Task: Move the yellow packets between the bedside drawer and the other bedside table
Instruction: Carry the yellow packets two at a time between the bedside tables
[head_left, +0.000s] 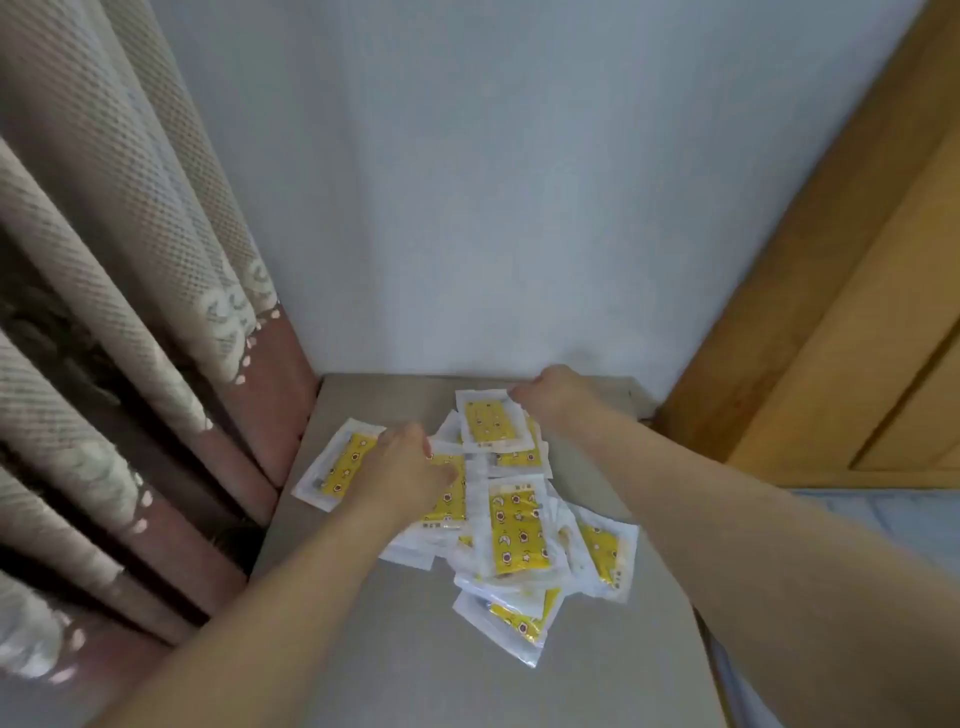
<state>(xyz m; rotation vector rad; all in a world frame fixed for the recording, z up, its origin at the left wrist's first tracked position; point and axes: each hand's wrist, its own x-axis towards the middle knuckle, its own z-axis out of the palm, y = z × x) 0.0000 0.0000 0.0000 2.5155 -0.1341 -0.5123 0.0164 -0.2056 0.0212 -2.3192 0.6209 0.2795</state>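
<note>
Several yellow packets (517, 535) in clear white-edged wrappers lie in a loose pile on the grey bedside table (395, 654). One packet (337, 467) lies apart at the left. My left hand (405, 470) rests on the pile's left side, fingers curled over a packet (447, 493) beneath it. My right hand (550, 397) reaches to the far side and pinches the top right corner of the rear packet (491, 421). No drawer is in view.
A patterned beige and pink curtain (130, 364) hangs close along the table's left edge. A white wall (493, 182) stands behind the table. A wooden headboard (841, 338) rises at the right, with pale blue bedding (883, 519) below it.
</note>
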